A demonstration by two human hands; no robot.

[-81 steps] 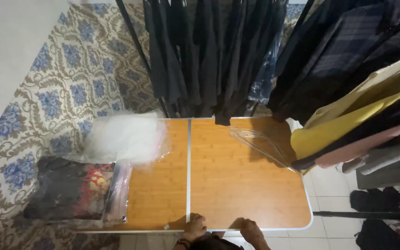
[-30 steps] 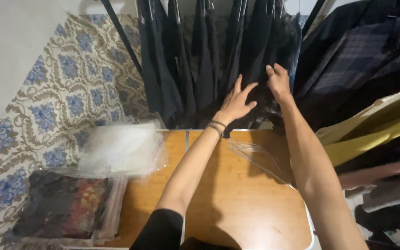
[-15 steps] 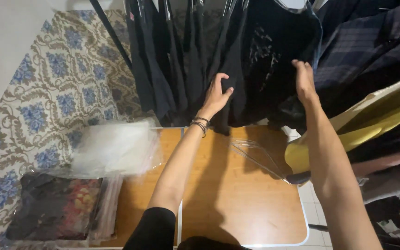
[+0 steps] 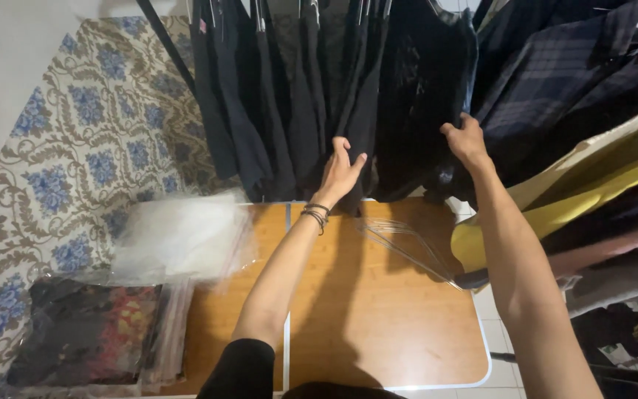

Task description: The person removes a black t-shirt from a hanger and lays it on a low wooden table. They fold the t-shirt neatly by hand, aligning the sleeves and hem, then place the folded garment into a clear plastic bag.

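A black hanging garment (image 4: 422,96) faces me on the clothes rail, among a row of dark clothes (image 4: 282,96). My left hand (image 4: 341,174) presses its fingers against the garment's left edge, parting it from the darker pieces beside it. My right hand (image 4: 467,140) grips the garment's right edge near its lower hem. Both arms reach out over a wooden folding table (image 4: 378,318). Bracelets sit on my left wrist.
Wire hangers (image 4: 407,247) lie on the table's right half. A pile of clear plastic bags (image 4: 179,233) rests on its left side, with a bagged dark patterned garment (image 4: 83,332) beside it. Yellow and plaid clothes (image 4: 592,170) hang at the right. A patterned curtain (image 4: 83,148) covers the left wall.
My hands rose from the table's near edge to the rail. They have spread one black garment apart and moved lower along its edges.
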